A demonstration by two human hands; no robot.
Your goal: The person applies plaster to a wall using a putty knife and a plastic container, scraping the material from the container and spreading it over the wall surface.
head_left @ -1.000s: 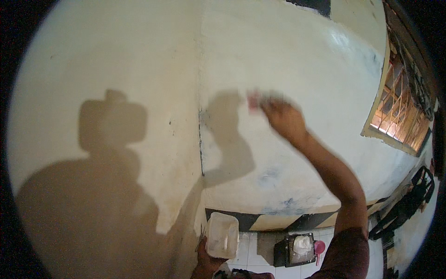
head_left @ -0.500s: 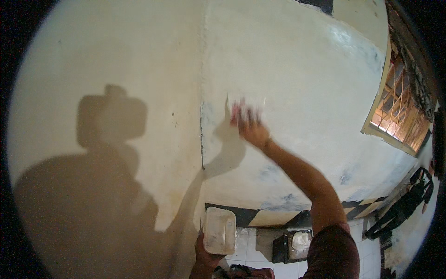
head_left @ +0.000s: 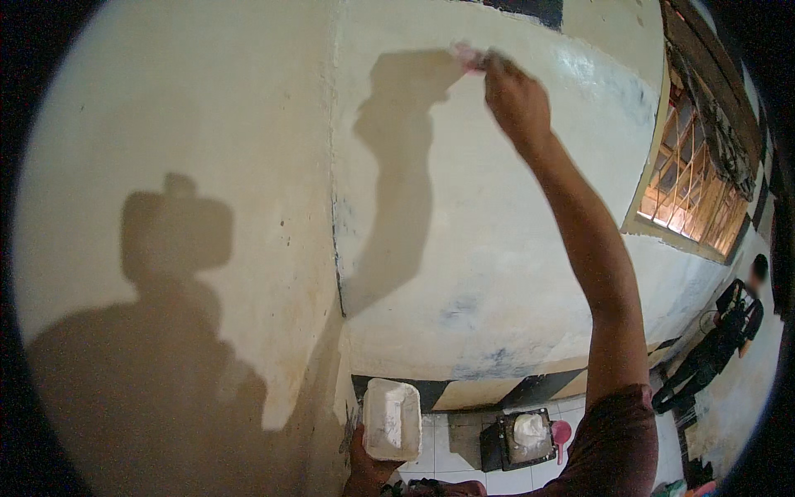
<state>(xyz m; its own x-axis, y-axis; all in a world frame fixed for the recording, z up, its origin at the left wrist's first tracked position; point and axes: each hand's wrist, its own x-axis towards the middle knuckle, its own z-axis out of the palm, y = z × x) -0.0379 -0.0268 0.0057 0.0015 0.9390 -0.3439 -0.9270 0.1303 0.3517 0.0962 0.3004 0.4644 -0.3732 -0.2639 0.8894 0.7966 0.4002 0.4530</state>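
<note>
My right hand (head_left: 515,98) is raised high against the cream wall (head_left: 464,215) and grips a small pinkish tool (head_left: 469,55) whose tip touches the wall near the top; the tool is blurred, so its kind is unclear. Its shadow falls on the wall to the left. My left hand (head_left: 367,469) is low at the bottom edge and holds a white rectangular tray (head_left: 392,419) of pale paste from below. The wall's outer corner (head_left: 335,207) runs down between the two hands.
On the tiled floor stands a dark square container (head_left: 519,437) with white paste, a pink scoop (head_left: 561,432) next to it. A barred window (head_left: 691,186) is at the right. Another person in dark clothes (head_left: 720,340) stands at the far right.
My right hand has swept from the corner at mid-height up to the top of the wall, arm stretched. The tray in my left hand has stayed in about the same place.
</note>
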